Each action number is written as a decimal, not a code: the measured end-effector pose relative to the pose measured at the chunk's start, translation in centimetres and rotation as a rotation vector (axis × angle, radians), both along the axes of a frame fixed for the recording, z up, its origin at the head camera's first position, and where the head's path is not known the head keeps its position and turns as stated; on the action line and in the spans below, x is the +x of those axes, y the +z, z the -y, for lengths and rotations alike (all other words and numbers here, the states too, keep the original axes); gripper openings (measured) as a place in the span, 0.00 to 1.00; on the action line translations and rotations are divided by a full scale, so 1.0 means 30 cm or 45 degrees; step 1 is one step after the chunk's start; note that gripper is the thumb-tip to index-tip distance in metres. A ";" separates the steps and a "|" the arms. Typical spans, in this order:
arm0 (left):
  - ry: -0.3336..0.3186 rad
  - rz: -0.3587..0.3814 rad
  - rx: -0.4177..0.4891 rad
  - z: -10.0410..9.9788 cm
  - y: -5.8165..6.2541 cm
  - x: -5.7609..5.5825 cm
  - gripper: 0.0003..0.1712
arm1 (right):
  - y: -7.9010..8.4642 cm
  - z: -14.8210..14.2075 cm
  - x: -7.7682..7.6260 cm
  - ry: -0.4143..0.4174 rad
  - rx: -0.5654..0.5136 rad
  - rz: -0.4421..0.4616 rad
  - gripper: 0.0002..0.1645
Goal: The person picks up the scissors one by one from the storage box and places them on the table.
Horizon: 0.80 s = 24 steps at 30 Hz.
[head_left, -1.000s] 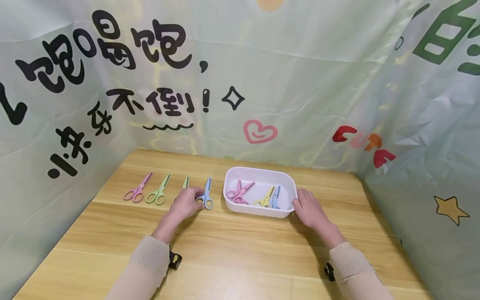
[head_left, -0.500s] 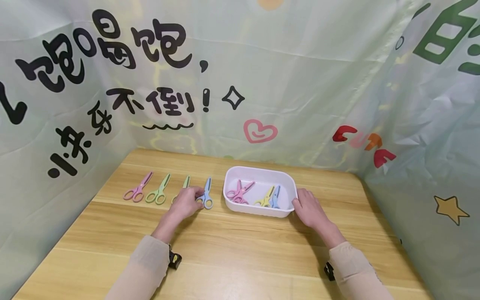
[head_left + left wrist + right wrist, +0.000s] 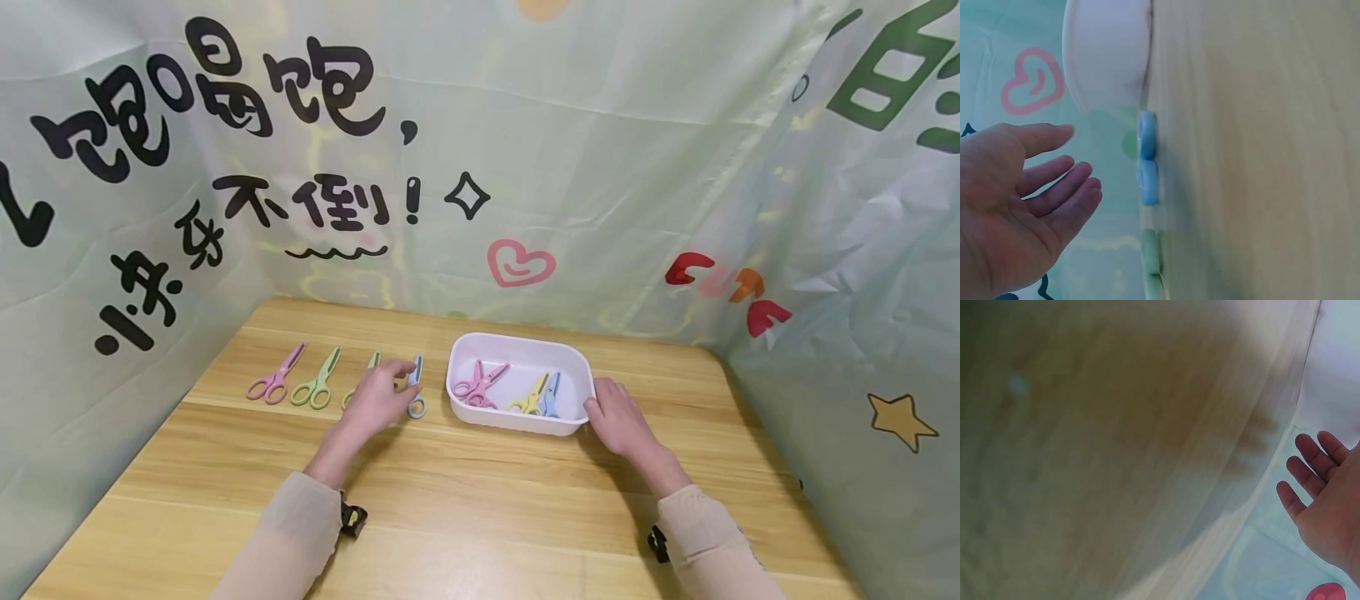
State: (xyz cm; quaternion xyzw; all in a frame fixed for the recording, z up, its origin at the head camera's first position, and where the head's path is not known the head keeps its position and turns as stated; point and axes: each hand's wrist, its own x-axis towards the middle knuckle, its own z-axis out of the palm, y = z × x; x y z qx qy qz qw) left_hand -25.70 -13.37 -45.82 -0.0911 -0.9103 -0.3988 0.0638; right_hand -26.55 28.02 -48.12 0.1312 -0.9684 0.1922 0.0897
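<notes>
My left hand (image 3: 377, 398) hovers above the blue scissors (image 3: 417, 407) on the table, its fingers spread and holding nothing. In the left wrist view the blue scissors' handle loops (image 3: 1148, 157) lie apart from the loosely extended fingers. The hand partly hides a pair of green scissors (image 3: 374, 360) to its left. My right hand (image 3: 621, 418) rests against the right end of a white plastic tray (image 3: 517, 426), thumb at the rim. Straight fingers (image 3: 1307, 478) show beside the tray end in the right wrist view. Inside the tray lie pink scissors (image 3: 487, 387), yellow scissors (image 3: 533, 398) and blue scissors (image 3: 552, 396).
Farther left in the row lie another pair of green scissors (image 3: 318, 382) and pink scissors (image 3: 277, 377). The wooden table (image 3: 480, 508) meets a printed cloth backdrop (image 3: 615, 183) at the back and both sides.
My left hand has let go of the blue scissors and lifted slightly up and right over them. The scissors stay in place. The right hand and the tray have not moved.
</notes>
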 end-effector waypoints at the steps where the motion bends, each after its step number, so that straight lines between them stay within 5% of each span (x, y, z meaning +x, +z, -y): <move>1: -0.002 -0.014 0.010 -0.006 0.007 0.002 0.26 | 0.001 0.000 0.001 0.000 -0.001 0.001 0.21; 11: -0.068 -0.139 0.091 -0.084 0.065 -0.003 0.28 | 0.003 -0.001 0.008 -0.009 -0.010 0.013 0.21; 24: -0.202 -0.129 0.120 -0.193 0.089 -0.017 0.30 | 0.007 0.006 0.009 -0.006 -0.019 0.016 0.22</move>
